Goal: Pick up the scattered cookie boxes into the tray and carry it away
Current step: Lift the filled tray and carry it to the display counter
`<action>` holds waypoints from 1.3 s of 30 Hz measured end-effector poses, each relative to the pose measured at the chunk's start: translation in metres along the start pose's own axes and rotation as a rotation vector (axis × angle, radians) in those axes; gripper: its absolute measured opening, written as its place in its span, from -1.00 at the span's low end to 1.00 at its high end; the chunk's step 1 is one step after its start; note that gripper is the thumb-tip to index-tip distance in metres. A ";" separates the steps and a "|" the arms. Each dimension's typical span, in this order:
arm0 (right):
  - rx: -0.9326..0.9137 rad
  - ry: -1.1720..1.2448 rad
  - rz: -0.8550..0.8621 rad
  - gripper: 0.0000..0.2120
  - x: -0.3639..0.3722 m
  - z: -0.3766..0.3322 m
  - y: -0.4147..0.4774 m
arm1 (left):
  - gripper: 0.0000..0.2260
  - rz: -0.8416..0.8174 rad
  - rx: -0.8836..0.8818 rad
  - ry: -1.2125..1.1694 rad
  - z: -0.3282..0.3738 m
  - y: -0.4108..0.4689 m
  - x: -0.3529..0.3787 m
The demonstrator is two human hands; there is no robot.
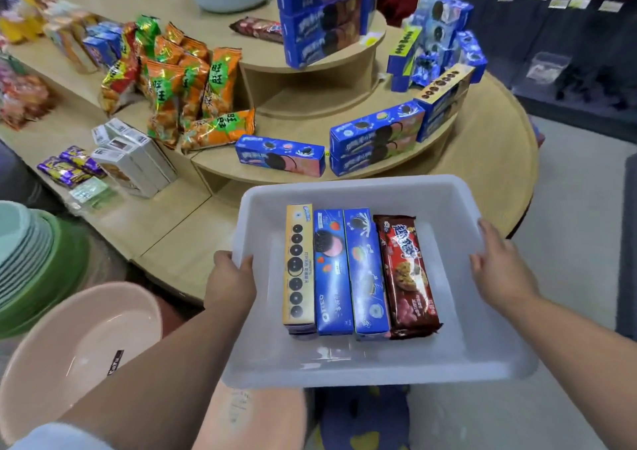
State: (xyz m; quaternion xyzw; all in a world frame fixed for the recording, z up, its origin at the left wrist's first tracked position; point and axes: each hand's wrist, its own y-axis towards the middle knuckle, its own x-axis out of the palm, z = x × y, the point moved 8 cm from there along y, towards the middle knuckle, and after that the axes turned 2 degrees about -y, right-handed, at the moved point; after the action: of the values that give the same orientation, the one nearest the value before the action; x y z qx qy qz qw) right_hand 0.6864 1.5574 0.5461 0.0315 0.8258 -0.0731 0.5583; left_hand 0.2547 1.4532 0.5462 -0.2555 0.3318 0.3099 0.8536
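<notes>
A white plastic tray (482, 339) is held in the air in front of me, off the wooden display stand. My left hand (229, 282) grips its left rim and my right hand (498, 270) grips its right rim. Inside, side by side, lie a yellow cookie box (298, 267), two blue cookie boxes (332, 273) (365, 270) and a red cookie packet (406, 273). More blue cookie boxes (281, 155) (375, 139) stand on the round stand's lower tier beyond the tray.
The tiered wooden stand (482, 160) carries orange snack bags (193, 94), white boxes (138, 160) and purple packets (70, 167). A pink basin (82, 346) and stacked green basins (38, 260) sit at my left. Dark shelving (568, 53) runs along the right, with grey floor (568, 208) between.
</notes>
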 end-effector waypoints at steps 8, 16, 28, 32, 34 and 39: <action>-0.069 -0.046 -0.067 -0.44 0.037 -0.019 0.090 | -0.75 0.031 -0.073 -0.005 0.005 0.050 0.044; -0.057 -0.052 -0.140 -0.44 0.065 -0.004 0.099 | -0.82 0.001 -0.135 0.031 -0.006 0.059 0.072; -0.040 -0.126 -0.144 -0.45 0.075 0.000 0.111 | -0.73 0.035 -0.142 0.087 -0.012 0.062 0.082; -0.054 -0.179 -0.174 -0.46 0.082 -0.003 0.116 | -0.73 0.001 -0.155 0.142 -0.011 0.067 0.085; -0.056 -0.199 -0.169 -0.46 0.083 -0.005 0.119 | -0.75 0.008 -0.137 0.192 -0.007 0.069 0.086; -0.055 -0.206 -0.171 -0.46 0.084 -0.007 0.119 | -0.80 -0.002 -0.097 0.228 -0.006 0.073 0.087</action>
State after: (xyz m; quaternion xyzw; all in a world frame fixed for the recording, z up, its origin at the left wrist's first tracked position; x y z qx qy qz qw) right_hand 0.6647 1.6735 0.4602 -0.0618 0.7654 -0.1005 0.6327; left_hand 0.2524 1.5300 0.4632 -0.3305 0.4112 0.2935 0.7972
